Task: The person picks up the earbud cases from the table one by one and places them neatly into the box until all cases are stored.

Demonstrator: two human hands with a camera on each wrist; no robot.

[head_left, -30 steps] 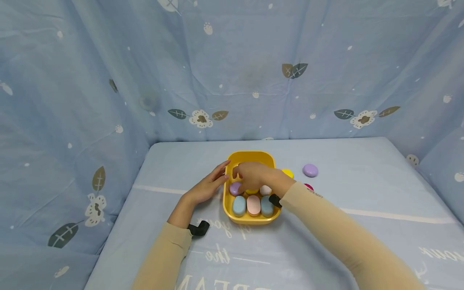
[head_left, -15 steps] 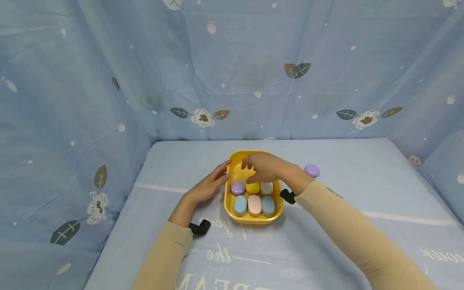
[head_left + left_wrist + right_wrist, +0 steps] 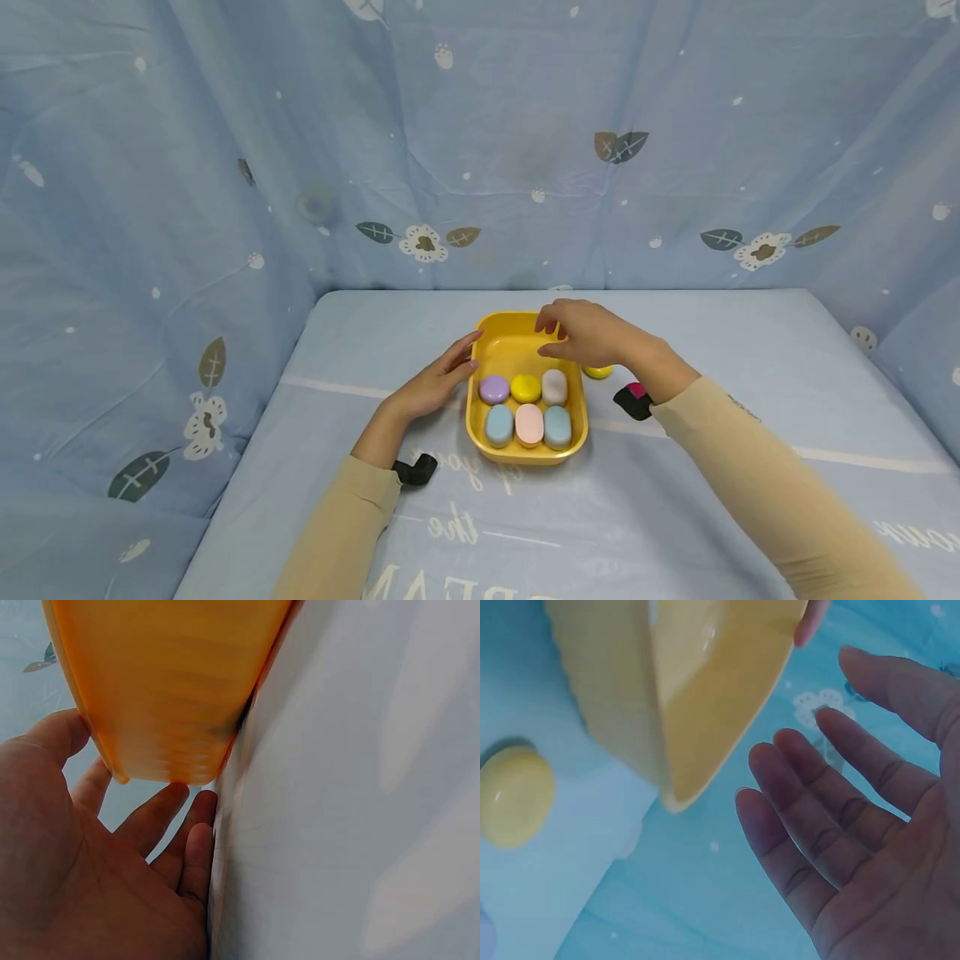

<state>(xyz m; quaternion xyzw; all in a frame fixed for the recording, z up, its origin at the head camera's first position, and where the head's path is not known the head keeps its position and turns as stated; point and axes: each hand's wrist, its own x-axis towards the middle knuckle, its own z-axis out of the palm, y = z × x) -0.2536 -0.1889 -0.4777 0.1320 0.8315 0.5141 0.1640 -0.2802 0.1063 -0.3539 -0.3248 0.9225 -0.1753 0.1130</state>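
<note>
A yellow plastic basket (image 3: 517,457) holds several small, smooth, rounded pieces in two rows. The farther row has a purple round piece (image 3: 495,389), a yellow round piece (image 3: 526,388) and a whitish oval piece (image 3: 555,387). Nearer lie a pink oval piece (image 3: 529,425) and blue ovals on each side, one a left blue oval piece (image 3: 499,426). My left hand (image 3: 433,384) touches the basket's left side, its thumb and fingertips right at the wall and rim. Over the basket's right rim hovers my right hand (image 3: 588,331), fingers relaxed and holding nothing.
Right of the basket, a loose yellow round piece (image 3: 598,372) lies on the table, and a magenta piece (image 3: 636,389) shows partly behind the black wrist strap (image 3: 632,403). A purple piece (image 3: 486,936) peeks in at the right wrist view's edge. Patterned blue cloth (image 3: 510,150) hangs behind.
My right hand has risen out of the basket and moved right, uncovering the pieces inside. The purple piece on the table is now behind the right arm. My left hand stays in place.
</note>
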